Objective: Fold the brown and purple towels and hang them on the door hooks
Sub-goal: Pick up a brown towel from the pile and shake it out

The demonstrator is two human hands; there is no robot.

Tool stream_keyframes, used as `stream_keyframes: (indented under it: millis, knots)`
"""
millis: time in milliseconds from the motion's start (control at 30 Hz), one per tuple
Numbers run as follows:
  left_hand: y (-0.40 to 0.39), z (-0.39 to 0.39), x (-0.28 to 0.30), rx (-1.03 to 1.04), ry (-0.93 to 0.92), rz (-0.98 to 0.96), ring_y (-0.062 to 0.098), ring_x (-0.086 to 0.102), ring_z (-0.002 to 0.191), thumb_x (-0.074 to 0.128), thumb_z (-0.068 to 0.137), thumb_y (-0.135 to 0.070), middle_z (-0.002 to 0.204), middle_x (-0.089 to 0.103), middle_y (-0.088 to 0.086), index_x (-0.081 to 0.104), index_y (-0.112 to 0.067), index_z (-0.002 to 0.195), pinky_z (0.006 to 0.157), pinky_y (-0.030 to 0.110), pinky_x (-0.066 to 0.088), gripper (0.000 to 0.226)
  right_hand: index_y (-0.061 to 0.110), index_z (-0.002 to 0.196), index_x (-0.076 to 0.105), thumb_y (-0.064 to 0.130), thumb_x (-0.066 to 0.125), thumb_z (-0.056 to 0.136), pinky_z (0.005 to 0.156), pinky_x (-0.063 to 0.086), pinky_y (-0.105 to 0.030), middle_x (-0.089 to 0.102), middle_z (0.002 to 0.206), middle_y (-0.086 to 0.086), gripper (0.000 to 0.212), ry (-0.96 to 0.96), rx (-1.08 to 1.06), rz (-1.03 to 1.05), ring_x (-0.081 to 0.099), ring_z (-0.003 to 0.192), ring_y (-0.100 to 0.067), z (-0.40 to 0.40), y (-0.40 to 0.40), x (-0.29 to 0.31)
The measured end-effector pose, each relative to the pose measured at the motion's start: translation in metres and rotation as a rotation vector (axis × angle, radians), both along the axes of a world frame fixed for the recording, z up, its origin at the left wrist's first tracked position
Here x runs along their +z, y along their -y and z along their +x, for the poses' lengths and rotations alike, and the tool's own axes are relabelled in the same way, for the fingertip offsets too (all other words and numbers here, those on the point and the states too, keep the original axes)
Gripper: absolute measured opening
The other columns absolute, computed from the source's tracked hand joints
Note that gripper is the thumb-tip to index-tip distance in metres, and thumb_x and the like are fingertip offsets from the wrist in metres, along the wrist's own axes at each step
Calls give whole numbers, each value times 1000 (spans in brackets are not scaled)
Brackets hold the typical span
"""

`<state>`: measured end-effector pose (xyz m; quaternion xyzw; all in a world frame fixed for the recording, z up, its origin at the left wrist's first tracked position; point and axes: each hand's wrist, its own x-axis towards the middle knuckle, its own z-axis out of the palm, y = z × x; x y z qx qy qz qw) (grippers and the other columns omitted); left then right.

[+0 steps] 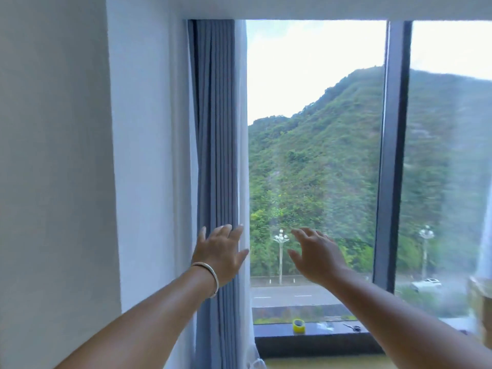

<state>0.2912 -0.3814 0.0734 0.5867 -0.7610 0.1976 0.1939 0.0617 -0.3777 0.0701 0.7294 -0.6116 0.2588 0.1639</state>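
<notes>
- We see both arms raised toward a window, and neither the brown towel nor the purple one appears anywhere in this view, nor do the door hooks; so we cannot tell where the towels lie or which way their long sides run.
- Our left hand (221, 251) is held up with fingers spread wide and straight, holding nothing. It sits in front of the gathered blue-grey curtain (217, 145), at the edge where a sheer white curtain (241, 155) hangs beside it; whether the fingertips touch the cloth we cannot tell.
- A silver bangle (210, 275) circles the left wrist.
- Our right hand (316, 255) is likewise open, fingers loose and slightly bent, empty, raised before the window pane (316, 155) and well apart from the left hand.
- The dark window sill (314, 339) carries a small yellow-green object (298, 325) near its middle, standing on the front part of the sill; what it is we cannot make out.
- Toward the sill's right end lies a pair of scissors (352, 327), flat.
- A dark vertical window frame (394, 155) splits the glass; beyond it we see a green hillside (319, 145), a road and street lamps.
- A white wall (80, 155) fills the left side.
</notes>
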Motion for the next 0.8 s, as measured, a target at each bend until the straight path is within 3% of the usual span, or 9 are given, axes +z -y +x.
stream_keyframes:
  millis: [167,433,800]
  knots:
    - [24,-136,-5,-249,49,23,20,33,139,34,96,-56,152,34,-3,19,-31,149,115,53,16,61,25,139,45,46,52,93,105,39,-37,51,139,1,52,42,-256,15,49,126,-21,-119,-36,-5]
    - [5,-356,-25,-710,95,64,19,26,143,30,97,-56,156,28,-3,14,-31,152,117,49,16,62,25,137,45,45,48,93,106,36,-38,49,138,3,48,56,-668,28,45,128,-19,-284,-129,-13]
    - [-26,-596,-19,-1180,46,40,17,29,141,29,97,-56,152,32,-5,12,-31,152,118,50,15,63,24,141,39,46,42,98,104,35,-34,46,137,4,49,33,-1151,81,43,126,-18,-445,-219,-4]
